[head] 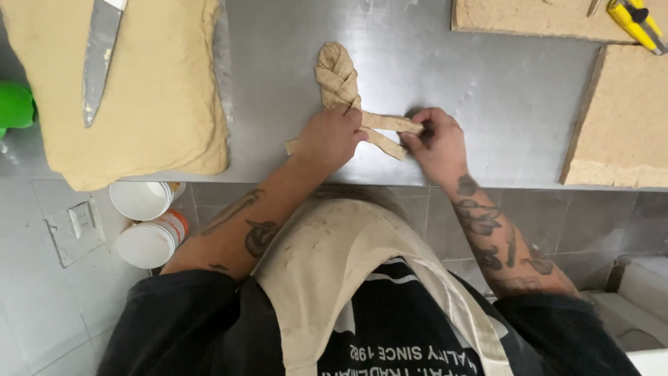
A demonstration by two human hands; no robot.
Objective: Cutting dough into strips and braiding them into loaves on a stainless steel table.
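Fingertips of my right hand pinch the end of one loose dough strand, while my left hand curls closed over the crossing, though I can't quite see its grip. I judge the dough braid on the steel counter roughly half plaited: the far part is woven, the strand ends near the counter edge remain. A dough slab with a knife on it lies well apart to the left.

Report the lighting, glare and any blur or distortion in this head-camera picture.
Head view: soft overhead light, with dull glare patches on the steel table; wide-lens bending curves the table edge; the dough braid and both hands, left hand and right hand, are fairly sharp; the knife on the dough slab is slightly soft; the apron close to the lens looks blurred.
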